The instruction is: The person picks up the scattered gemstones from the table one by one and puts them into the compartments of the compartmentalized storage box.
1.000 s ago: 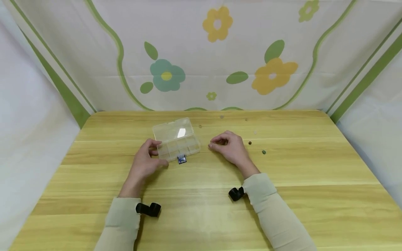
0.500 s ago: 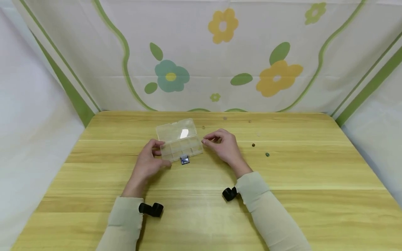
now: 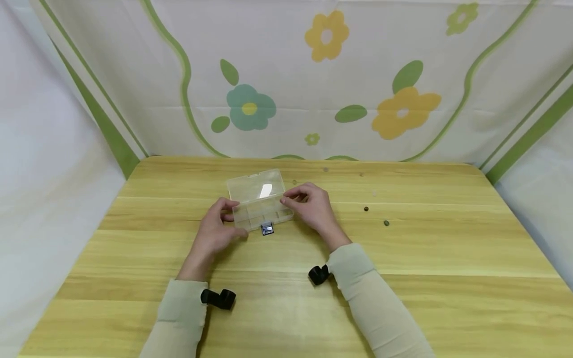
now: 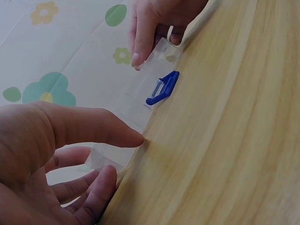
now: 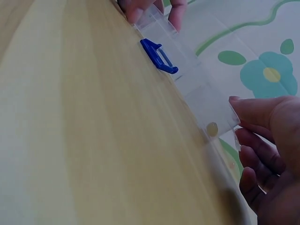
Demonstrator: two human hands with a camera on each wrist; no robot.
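1. Since a second ago, right hand (image 3: 313, 209) moved left onto the box's 3 o'clock end.
2. Left hand (image 3: 215, 231) pinches its 9 o'clock end.
3. Clear compartmented box (image 3: 259, 199), lid up, blue latch (image 3: 267, 228) at 6 o'clock, sits mid-table (image 3: 447, 258).
4. Right hand pinches it.

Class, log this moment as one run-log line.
left hand: grips clear box left end | right hand: grips right end | blue latch: faces person

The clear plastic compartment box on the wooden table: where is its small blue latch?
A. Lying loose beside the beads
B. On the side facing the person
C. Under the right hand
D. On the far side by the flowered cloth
B: the blue latch sits on the near front edge of the clear plastic compartment box, between the left hand and right hand.
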